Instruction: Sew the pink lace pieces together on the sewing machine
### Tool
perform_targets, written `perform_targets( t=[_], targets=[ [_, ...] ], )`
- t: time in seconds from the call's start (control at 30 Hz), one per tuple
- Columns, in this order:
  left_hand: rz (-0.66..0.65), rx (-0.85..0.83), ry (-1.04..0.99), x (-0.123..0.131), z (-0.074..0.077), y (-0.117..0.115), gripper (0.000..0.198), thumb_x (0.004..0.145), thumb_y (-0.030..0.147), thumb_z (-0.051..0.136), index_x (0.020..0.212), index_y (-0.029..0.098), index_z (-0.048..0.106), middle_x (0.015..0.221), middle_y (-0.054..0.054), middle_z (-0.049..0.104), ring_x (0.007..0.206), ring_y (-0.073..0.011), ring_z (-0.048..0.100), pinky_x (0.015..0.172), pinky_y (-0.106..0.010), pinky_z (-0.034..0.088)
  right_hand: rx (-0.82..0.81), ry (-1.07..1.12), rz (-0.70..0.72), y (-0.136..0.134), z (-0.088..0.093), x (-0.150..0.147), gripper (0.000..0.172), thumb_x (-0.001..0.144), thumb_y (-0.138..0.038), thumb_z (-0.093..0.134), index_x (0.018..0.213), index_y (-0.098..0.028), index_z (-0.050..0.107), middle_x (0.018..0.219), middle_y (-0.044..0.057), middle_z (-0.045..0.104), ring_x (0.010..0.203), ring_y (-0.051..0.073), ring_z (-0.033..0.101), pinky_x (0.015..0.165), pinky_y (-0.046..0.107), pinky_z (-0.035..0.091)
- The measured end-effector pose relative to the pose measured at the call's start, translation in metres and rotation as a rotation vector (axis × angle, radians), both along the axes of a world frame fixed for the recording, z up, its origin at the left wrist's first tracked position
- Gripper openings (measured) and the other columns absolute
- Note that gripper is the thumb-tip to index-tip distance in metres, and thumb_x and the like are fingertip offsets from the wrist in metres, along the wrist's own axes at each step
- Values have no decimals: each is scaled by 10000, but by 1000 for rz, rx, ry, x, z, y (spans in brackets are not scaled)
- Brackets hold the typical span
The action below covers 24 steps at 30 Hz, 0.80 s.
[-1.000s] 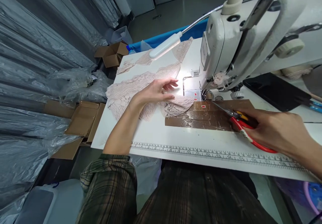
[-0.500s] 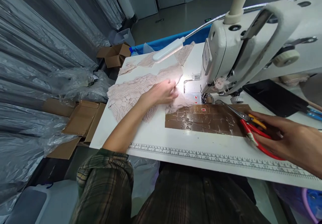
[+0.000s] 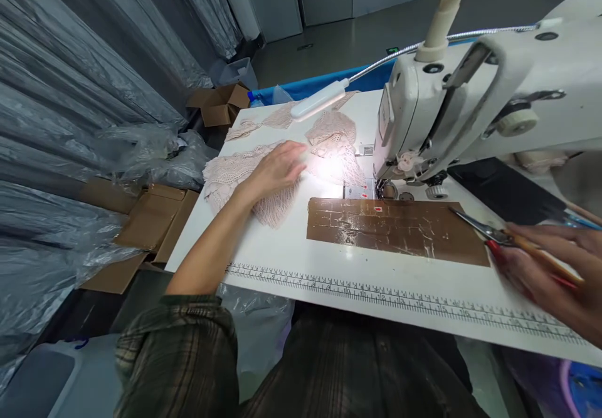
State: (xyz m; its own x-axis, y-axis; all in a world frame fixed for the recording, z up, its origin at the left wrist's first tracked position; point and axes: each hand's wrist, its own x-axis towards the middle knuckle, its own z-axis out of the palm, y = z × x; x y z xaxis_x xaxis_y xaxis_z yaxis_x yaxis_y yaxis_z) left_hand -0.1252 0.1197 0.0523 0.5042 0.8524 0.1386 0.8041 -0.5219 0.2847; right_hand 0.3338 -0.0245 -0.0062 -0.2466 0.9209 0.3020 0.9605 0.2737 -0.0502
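Observation:
My left hand (image 3: 277, 170) is open over the pink lace piece (image 3: 235, 170) at the left of the white table, fingers pointing right. Just right of its fingertips another pink lace piece (image 3: 333, 133) lies under bright lamplight, apart from the hand. My right hand (image 3: 559, 267), blurred, is wrapped round the red and orange handles of the scissors (image 3: 484, 227). Their blades point left over the right end of a brown taped strip (image 3: 395, 227). A white sewing machine (image 3: 404, 104) stands behind the strip, its needle area beside the lit lace.
A white lamp (image 3: 320, 100) hangs over the table's back. More lace (image 3: 279, 116) lies behind, and a black tray (image 3: 508, 189) sits right of the machine. A printed ruler (image 3: 348, 289) runs along the front edge. Cardboard boxes (image 3: 150, 224) stand at the left.
My left hand has let go of the lit lace and moved left, its fingers opening. The lace now lies spread out. My right hand has drawn the scissors right, away from the needle area.

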Motion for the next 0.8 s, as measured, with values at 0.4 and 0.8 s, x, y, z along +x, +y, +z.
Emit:
perform_targets(
  t=[0.4, 0.8],
  targets=[
    [455, 178, -65, -43, -14, -62, 216, 940, 404, 554, 878, 214, 635, 855, -23, 666, 755, -173, 574, 720, -305, 450, -164, 182, 414, 49, 15, -126, 421, 985, -384, 461, 1254, -154, 690, 1166, 137, 691, 1026, 275, 658, 893, 446, 562],
    [359, 57, 55, -44, -16, -69, 213, 1023, 290, 405, 854, 195, 491, 912, -65, 601, 855, -208, 566, 699, -323, 403, -49, 172, 441, 62, -22, -143, 376, 980, -365, 470, 1215, -154, 673, 1105, 173, 639, 1009, 306, 612, 856, 461, 546]
  ],
)
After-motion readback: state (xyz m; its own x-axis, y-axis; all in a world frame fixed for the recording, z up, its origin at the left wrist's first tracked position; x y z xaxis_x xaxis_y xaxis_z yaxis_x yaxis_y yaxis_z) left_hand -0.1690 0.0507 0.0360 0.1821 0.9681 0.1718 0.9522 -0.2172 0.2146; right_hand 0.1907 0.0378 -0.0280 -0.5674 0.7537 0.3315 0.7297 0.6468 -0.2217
